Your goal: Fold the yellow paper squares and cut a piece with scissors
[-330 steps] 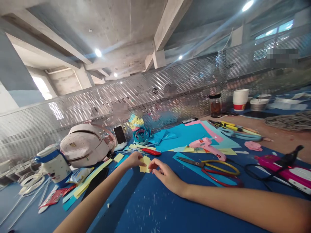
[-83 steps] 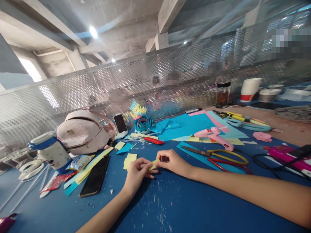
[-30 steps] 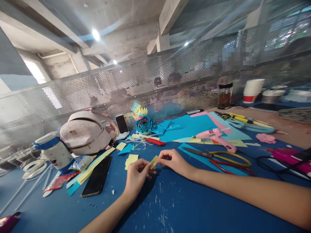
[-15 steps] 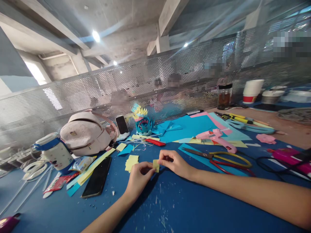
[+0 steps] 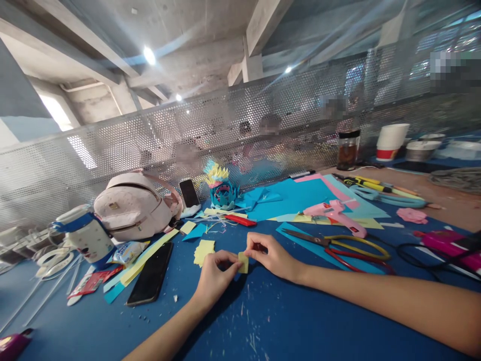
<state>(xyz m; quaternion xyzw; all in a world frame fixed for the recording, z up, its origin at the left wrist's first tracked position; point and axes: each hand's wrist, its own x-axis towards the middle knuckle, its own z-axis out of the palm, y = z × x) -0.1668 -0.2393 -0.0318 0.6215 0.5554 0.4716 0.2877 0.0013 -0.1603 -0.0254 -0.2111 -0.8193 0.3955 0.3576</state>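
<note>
A small yellow paper piece [image 5: 243,262] is held upright between my two hands, above the blue table. My left hand [image 5: 218,273] pinches its left edge between thumb and fingers. At its upper right corner, my right hand [image 5: 268,254] has thumb and forefinger closed on the paper. Just behind my left hand lies a stack of yellow paper pieces [image 5: 205,249]. Scissors [image 5: 338,243] with yellow and red handles rest on a blue paper strip to the right of my right hand. Farther back stands a folded paper flower [image 5: 221,190] in blue, yellow and pink.
A black phone [image 5: 151,273] lies left, near a pink backpack [image 5: 131,205] and a white-blue bottle [image 5: 84,235]. A pink glue gun [image 5: 336,215], a red cutter [image 5: 240,220] and blue paper sheets [image 5: 293,195] lie beyond my hands. A perforated metal screen [image 5: 158,135] borders the table.
The yellow paper piece has shifted slightly down and right and turned a little in my fingers. Both hands stay nearly in place. Other table items have not moved.
</note>
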